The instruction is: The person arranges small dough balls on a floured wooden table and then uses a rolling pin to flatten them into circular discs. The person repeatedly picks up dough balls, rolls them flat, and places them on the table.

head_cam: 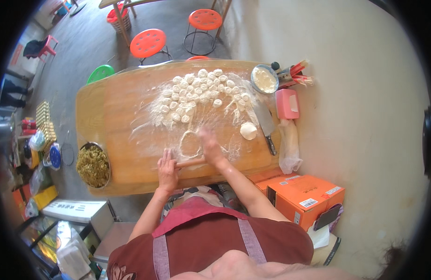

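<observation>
My left hand lies on the left end of a wooden rolling pin near the front edge of the board. Blurred by motion, my right hand is at the pin's right end, fingers pointing away from me; whether it grips the pin cannot be told. Just beyond the pin is a ring of flour on the wooden board. Several floured dough pieces lie in a cluster farther back. A flat round dough wrapper rests at the right, beside a cleaver.
A bowl of chopped green filling stands at the board's left end. At the back right are a bowl of flour, a pink box and a plastic bag. Orange cartons stand at the near right, and stools behind the table.
</observation>
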`<state>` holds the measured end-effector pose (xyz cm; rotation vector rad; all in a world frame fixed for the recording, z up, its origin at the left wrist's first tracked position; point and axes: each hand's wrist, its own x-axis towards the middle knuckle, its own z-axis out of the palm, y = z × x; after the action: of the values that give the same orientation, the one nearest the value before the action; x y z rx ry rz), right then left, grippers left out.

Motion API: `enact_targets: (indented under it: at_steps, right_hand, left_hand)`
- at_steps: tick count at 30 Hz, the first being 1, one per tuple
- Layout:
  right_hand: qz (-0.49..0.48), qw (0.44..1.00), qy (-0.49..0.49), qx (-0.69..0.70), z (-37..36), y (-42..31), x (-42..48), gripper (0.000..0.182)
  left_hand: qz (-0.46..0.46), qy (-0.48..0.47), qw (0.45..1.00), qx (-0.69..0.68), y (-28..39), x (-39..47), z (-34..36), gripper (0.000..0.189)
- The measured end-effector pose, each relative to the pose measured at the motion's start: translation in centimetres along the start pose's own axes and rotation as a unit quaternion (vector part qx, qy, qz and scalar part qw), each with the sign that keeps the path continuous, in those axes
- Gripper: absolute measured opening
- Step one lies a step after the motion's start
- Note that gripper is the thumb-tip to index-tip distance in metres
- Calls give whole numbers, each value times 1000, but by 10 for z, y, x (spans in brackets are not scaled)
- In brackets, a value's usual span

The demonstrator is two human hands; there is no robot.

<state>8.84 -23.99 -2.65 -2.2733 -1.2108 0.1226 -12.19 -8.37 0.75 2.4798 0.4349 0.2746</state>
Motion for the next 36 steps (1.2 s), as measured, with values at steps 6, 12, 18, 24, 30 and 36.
enact_targets:
  at_steps: [6, 12, 18, 24, 30, 36]
  right_hand:
    - [7, 991, -10, 131, -58, -32, 6, 43]
    - [111, 991, -23, -64, -29, -38, -24, 56]
    - [128, 989, -8, -71, -18, -30, -9, 65]
    - [98, 993, -44, -44, -24, -44, -57, 64]
    - [53, 996, -20, -65, -21, -5, -31, 62]
    - [166, 982, 63, -63, -14, -10, 3, 63]
  left_hand:
    - [20, -14, 999, 21, -4, 10, -25, 31]
    - [43, -62, 997, 34, 2, 51, -8, 75]
    - [-41, -1, 991, 131, -20, 108, 8, 84]
    - [77, -1, 995, 66, -48, 53, 30, 84]
    - [91, 1, 991, 95, -39, 45, 21, 84]
    - [-43, 3, 998, 55, -19, 97, 13, 82]
